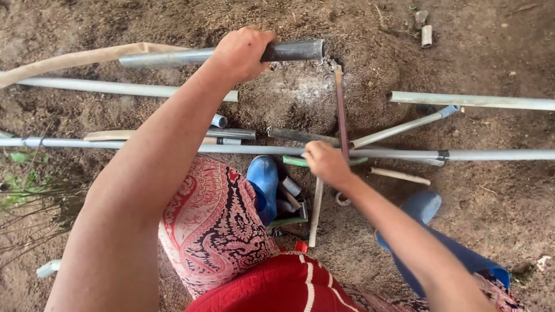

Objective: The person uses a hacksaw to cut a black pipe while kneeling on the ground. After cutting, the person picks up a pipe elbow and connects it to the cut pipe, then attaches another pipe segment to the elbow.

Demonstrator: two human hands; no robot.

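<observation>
Two hands work: left hand (243, 53) clamps the grey pipe (222, 55), lying crosswise; right hand (325, 163), fingers closed on a saw (340, 110), sits nearer the body than the pipe.

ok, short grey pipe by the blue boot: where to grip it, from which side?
Probably mid-length on the short grey pipe, coming from above. It lies flat on the dirt, its near side crowded by the long pipe and the blue boot. Its top is bare, its right end free, and both hands are busy elsewhere.

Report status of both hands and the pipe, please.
Left hand grips grey pipe. Right hand holds hacksaw blade at pipe end. Loose pipes underneath.
</observation>
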